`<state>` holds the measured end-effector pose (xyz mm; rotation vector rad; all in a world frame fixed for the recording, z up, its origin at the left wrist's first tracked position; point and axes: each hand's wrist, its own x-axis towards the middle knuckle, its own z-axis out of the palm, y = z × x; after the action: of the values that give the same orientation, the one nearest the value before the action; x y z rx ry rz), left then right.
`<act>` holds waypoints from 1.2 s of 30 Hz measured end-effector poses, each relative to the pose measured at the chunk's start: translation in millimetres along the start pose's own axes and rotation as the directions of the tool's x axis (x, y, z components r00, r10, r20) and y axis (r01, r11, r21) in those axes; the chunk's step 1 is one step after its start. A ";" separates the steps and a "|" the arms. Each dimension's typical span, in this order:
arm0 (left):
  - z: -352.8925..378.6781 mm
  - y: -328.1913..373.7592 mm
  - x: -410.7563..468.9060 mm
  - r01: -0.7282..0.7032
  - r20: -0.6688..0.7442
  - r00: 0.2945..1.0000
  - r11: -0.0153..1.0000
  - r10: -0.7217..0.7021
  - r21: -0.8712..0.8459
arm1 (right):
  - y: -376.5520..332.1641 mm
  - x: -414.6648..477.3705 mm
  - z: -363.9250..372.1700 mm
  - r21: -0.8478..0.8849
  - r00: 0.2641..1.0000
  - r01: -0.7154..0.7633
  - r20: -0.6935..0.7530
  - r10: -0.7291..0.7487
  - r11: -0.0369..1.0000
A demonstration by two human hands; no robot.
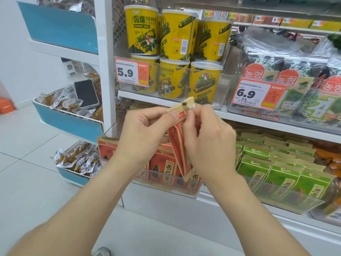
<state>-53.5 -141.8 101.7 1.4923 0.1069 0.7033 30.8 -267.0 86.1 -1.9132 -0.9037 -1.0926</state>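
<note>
I am looking down at a white store shelf (258, 120) that fills the right of my view, with pale floor tiles (27, 145) to the left. Against its upright stands a side rack of blue-fronted bins (68, 122); they hold small wrapped snacks (62, 103), and a dark phone (86, 93) lies face up in the middle one. On the upper shelf board, yellow seaweed-roll canisters (142, 32) are stacked two high in a clear tray, and bagged seaweed packs (295, 89) sit to their right. One level down, green sunflower-seed packets (282, 174) stand in rows, and just to their left a clear bin (191, 193) holds red sunflower-seed packets (162, 163) upright. Orange price tags reading 5.9 (132, 72) and 6.9 (258, 94) hang on the tray fronts. My two bare arms reach in from the bottom edge. My left hand (144, 130) is curled, its thumb pressed flat on the kraft-coloured top strip of a single red seed packet (177, 145). My right hand (206, 137) pinches the same top strip from the other side with its fingertips. That packet hangs tilted between my hands, lifted in front of and above the clear bin, its lower corner low in front of the packets standing there; I cannot tell whether it touches them.
</note>
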 end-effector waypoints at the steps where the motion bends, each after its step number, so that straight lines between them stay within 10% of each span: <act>1: -0.7 -0.2 0.3 0.016 0.013 1.000 1.000 -0.016 -0.021 | 1.1 0.3 -0.2 0.101 0.997 -0.078 0.023 0.076 0.992; 17: 2.3 1.9 -0.1 0.040 0.075 0.997 0.994 -0.032 -0.106 | 8.3 1.3 -5.6 0.581 0.909 -0.416 0.265 0.321 0.699; 26: -1.1 -0.7 4.2 0.039 -0.115 0.992 0.991 -0.054 -0.131 | -4.4 -5.1 -3.8 0.601 0.917 -0.377 0.351 0.190 0.705; 36: -3.8 1.4 1.2 0.033 0.093 0.996 0.987 -0.018 -0.160 | 4.3 -0.4 -2.2 0.635 0.887 -0.452 0.393 0.241 0.626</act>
<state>-54.8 -138.0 102.9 1.3626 -0.0011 0.6079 33.5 -271.0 85.4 -1.4707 -0.8714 -0.1580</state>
